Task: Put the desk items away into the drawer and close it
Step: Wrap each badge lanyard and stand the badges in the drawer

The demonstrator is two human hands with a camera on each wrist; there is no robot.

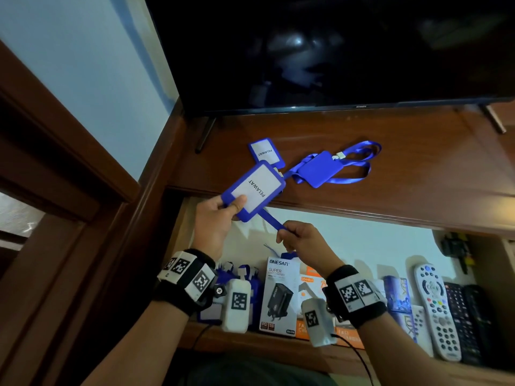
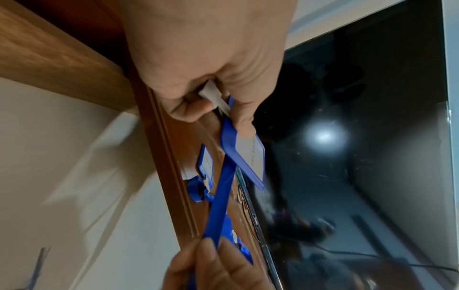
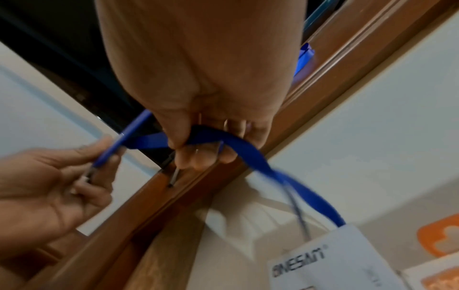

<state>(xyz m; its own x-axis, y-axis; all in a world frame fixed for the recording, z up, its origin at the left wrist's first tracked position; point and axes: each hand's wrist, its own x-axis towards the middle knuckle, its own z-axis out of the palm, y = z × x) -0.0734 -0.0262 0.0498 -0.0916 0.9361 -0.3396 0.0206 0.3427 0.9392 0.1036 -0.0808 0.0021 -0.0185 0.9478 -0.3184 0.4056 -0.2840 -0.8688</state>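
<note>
My left hand [image 1: 223, 210] pinches the lower corner of a blue badge holder [image 1: 255, 189] with a white card reading PELAWAT, held above the open drawer [image 1: 362, 238]. My right hand [image 1: 289, 238] pinches its blue lanyard strap [image 1: 271, 221], which runs taut between both hands. In the left wrist view the badge holder [image 2: 246, 157] and the strap [image 2: 221, 198] show under my fingers. The strap [image 3: 211, 137] folds through my right fingers and trails down in the right wrist view. On the desk top lie a second PELAWAT badge [image 1: 264, 153] and a face-down blue badge [image 1: 320, 168] with a looped lanyard.
A black TV [image 1: 334, 51] stands at the back of the wooden desk [image 1: 418, 162]. The drawer holds a charger box [image 1: 280, 293], orange boxes [image 1: 306, 282], several blue badges [image 1: 245, 274] and remote controls [image 1: 434, 302]. A wooden door frame [image 1: 55, 176] is at the left.
</note>
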